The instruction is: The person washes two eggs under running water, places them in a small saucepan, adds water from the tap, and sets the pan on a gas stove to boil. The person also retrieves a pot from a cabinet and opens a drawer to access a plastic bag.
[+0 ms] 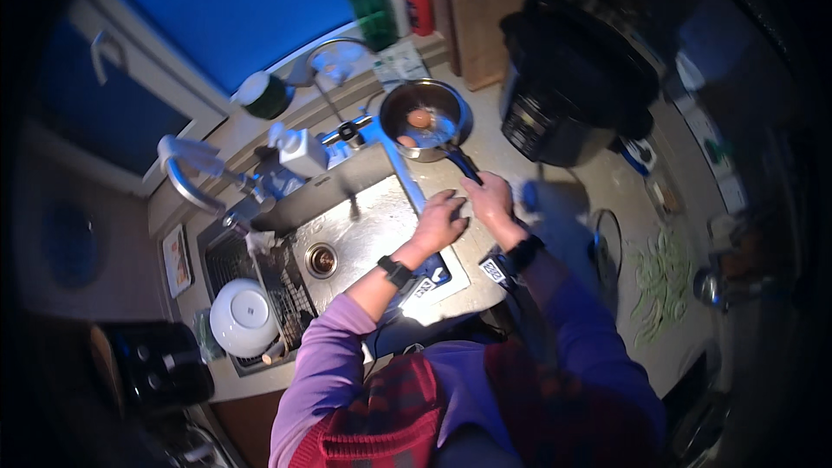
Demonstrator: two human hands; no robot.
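Note:
My right hand (492,200) grips the black handle (463,164) of a metal saucepan (465,118) standing on the counter behind the sink's right corner. Inside the pan are two brown eggs; one egg (419,118) is near the middle and the other egg (406,142) lies by the near wall, with what looks like water around them. My left hand (442,224) is over the right rim of the steel sink (364,234). Its fingers are apart and nothing shows in them. Both wrists wear dark bands.
A black electric cooker (565,91) stands right of the pan. Sliced green vegetables (663,286) and a glass lid (606,244) lie on the right counter. A white bowl (244,318) rests upside down at the sink's left, below the faucet (188,185). A soap dispenser (302,153) stands behind.

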